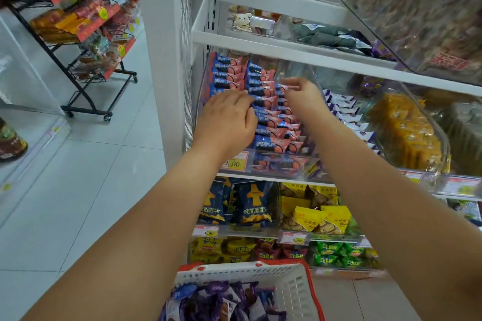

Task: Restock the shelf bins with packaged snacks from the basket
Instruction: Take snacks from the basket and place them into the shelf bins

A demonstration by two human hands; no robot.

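Small glossy blue-and-pink plastic snack packets (pixel 263 91) lie in rows in the clear tilted plastic shelf bin (pixel 281 164), long axes running left-right across the bin. Right hand (pixel 303 98) pinches one packet at the top of the right row; left hand (pixel 227 122) rests flat, fingers straight, on the left row. Below, white slotted plastic basket with red rim (pixel 294 286) holds purple wrapped snacks (pixel 221 300); white metal shelf edge (pixel 287 52) overhangs the bin.

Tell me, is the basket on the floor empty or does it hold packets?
Not empty. The white basket with a red rim holds many purple and blue snack packets heaped inside.
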